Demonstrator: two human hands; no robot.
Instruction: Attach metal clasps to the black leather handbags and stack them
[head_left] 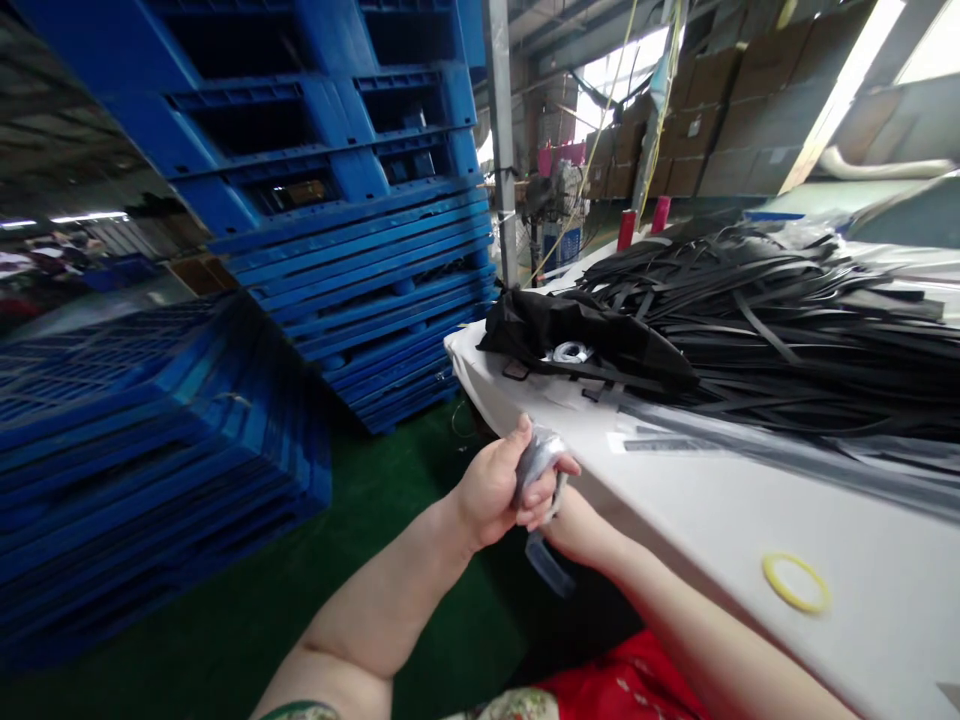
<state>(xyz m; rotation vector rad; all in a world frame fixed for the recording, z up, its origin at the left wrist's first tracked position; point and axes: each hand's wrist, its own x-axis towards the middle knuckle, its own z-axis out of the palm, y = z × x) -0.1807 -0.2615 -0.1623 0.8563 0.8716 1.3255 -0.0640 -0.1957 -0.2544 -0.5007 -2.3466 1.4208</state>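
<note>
My left hand (499, 490) is closed around a crumpled piece of clear plastic film (538, 458), held just off the near left edge of the white table (720, 500). A tail of the film (549, 568) hangs down below the hands. My right hand (576, 525) sits right behind the left one, mostly hidden by it, touching the same film; its fingers do not show.
A big heap of black straps (787, 320) and a black cloth bundle (585, 335) lie on the table, with a yellow ring (796, 583) near its front. Stacked blue pallets (337, 200) stand left. Green floor (390, 500) lies below. Cardboard boxes (720, 120) fill the back.
</note>
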